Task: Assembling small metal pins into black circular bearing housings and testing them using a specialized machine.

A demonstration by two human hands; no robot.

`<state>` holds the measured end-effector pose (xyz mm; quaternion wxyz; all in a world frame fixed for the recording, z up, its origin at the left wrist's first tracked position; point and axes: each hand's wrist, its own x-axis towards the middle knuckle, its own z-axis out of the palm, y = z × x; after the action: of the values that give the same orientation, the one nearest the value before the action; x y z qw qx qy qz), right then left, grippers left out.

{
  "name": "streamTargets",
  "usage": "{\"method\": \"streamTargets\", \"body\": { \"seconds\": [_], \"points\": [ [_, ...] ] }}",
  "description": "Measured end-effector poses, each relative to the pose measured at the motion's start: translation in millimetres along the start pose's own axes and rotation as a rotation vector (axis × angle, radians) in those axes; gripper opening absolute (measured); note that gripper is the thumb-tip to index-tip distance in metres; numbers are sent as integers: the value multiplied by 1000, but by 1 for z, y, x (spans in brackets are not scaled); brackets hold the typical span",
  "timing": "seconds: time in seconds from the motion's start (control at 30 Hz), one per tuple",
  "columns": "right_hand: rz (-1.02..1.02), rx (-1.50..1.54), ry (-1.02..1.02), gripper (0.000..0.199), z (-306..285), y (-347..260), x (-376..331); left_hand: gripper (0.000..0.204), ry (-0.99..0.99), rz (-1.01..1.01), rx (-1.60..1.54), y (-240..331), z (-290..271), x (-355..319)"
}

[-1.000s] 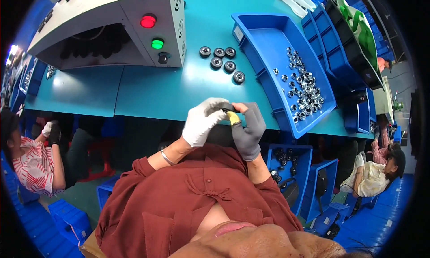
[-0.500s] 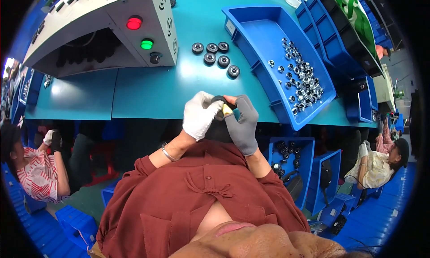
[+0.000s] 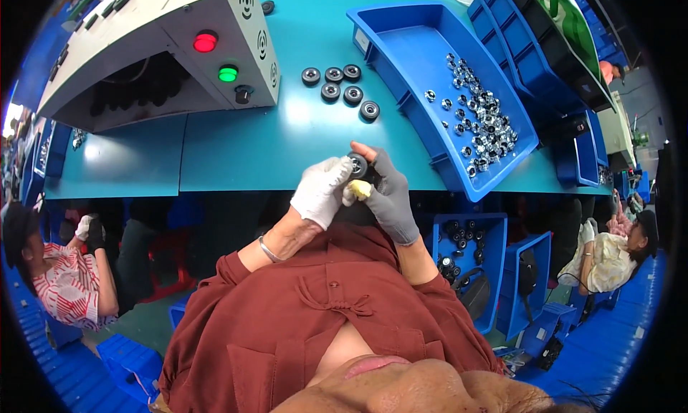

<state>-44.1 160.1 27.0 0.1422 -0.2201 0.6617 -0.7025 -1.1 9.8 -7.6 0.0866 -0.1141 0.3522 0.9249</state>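
Head view: blue bin (image 3: 401, 51) holds small metal rings (image 3: 480, 116).

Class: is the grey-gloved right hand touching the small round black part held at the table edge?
Touching. The head view shows the right hand with fingertips against the round black part.

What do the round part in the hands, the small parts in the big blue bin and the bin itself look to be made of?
Round part: matt black rim, likely rubber or plastic, with a shiny hub that looks like metal. Small parts: bright and silvery with glints, probably bare or plated metal. Blue bin: smooth, evenly coloured walls with a soft sheen, seemingly moulded plastic.
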Motion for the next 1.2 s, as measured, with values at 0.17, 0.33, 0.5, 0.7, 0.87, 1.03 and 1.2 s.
{"method": "streamTargets", "body": {
  "seconds": [0.17,0.33,0.5,0.7,0.87,1.03,1.2],
  "points": [
    [-13,-133,22,47,-9,1,-2,33,-130,-50,-2,5,7,-4],
    [-388,-683,45,46,-12,-8,9,39,138,227,716,10,19,-7],
    [-428,-675,123,39,-9,-6,6,40,47,154,401,6,15,-4],
    [-497,-808,67,38,-17,-7,10,40,-73,-8,114,7,12,0],
    [-490,-709,89,40,-16,-5,12,38,-178,-59,-257,6,20,-1],
    [-501,-778,77,39,-16,-6,10,38,-185,-99,-291,-3,3,3],
    [-464,-681,117,38,-13,-8,9,35,-99,-170,-472,-2,12,0]
  ]
}}
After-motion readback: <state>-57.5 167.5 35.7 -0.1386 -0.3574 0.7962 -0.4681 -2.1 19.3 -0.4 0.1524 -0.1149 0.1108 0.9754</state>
